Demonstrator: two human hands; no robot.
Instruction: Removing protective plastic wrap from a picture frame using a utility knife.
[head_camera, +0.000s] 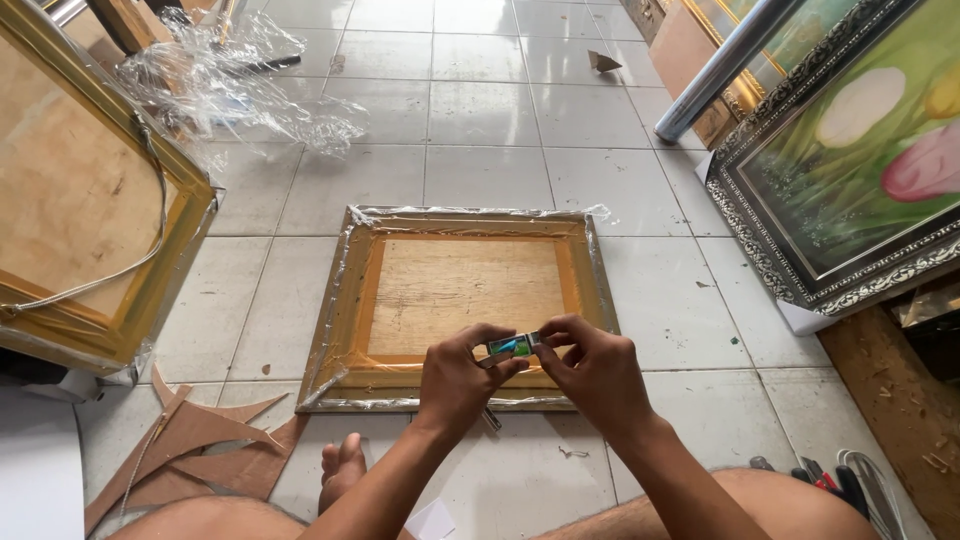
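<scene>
A frame (345, 300) lies face down on the floor (480, 110). Over its near edge, the left hand (458, 375) and right hand (597, 368) pinch a small green box (514, 345), lying sideways, one end each.

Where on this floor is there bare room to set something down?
Bare tiles lie beyond the face-down frame, and between it and the flower painting. The left is crowded: crumpled plastic wrap, a leaning frame, cardboard scraps. Both the left hand and right hand hold a small box.
</scene>
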